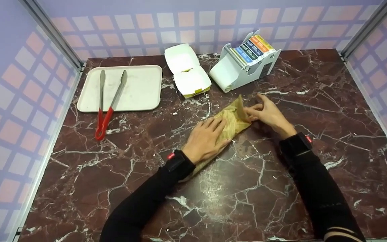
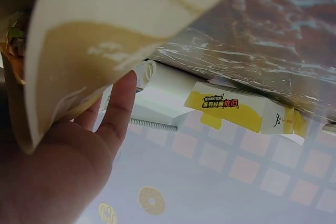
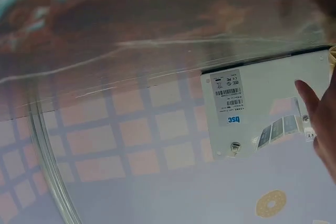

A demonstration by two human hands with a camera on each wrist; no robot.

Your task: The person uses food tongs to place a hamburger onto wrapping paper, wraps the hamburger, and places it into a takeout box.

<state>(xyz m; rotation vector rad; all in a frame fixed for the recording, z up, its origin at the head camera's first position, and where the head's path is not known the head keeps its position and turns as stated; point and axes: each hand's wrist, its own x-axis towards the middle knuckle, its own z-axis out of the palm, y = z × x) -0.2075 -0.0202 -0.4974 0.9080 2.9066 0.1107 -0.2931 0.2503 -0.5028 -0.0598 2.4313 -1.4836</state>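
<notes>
A tan striped paper wrapper [image 1: 235,116] lies folded lengthwise around a filling on the table. Green and orange-brown filling [image 2: 17,40] shows inside its near opening in the left wrist view. My left hand [image 1: 205,139] rests on top of the wrapper with extended fingers, its thumb along the near side. At the wrapper's far right end the paper stands up in a loose flap. My right hand [image 1: 269,112] pinches that end between thumb and fingers, with another finger raised off it. In the right wrist view only part of the right hand [image 3: 323,114] shows, beside a scrap of paper.
A white tray [image 1: 139,90] at the back left holds red-handled tongs [image 1: 104,117], whose handles overhang the front rim. An opened white and yellow burger box [image 1: 191,80] stands at the back. To its right is a label dispenser [image 1: 250,64] with coloured labels. Patterned walls enclose the table.
</notes>
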